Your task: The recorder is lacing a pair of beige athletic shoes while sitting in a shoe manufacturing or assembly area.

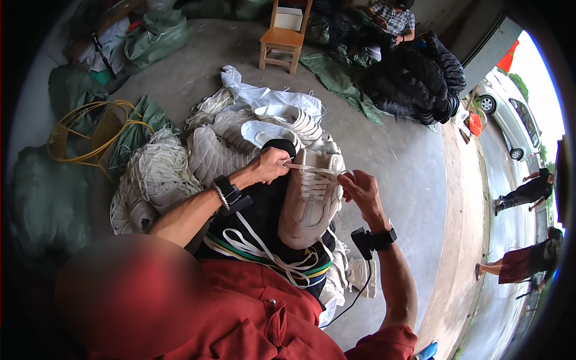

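A pale beige-white sneaker point(303, 213) lies over my lap, its toe pointing toward me. White shoelace point(315, 182) crosses its tongue in several rows. My left hand point(271, 165) is closed in a pinch on a stretch of lace at the upper left of the shoe. On the other side, my right hand point(360, 191) has fingers and thumb pinched together on lace beside the eyelets. Loose white laces point(258, 243) lie across the dark striped cloth point(240, 225) on my lap. Both wrists carry black strapped devices.
Stacked white shoe uppers point(222, 147) and a heap of laces point(159, 168) lie before me. A yellow wire frame point(96, 135) and green sacks point(51, 198) stand left. Beyond are a wooden chair point(285, 39), a black pile point(414, 78) and a seated person point(393, 21).
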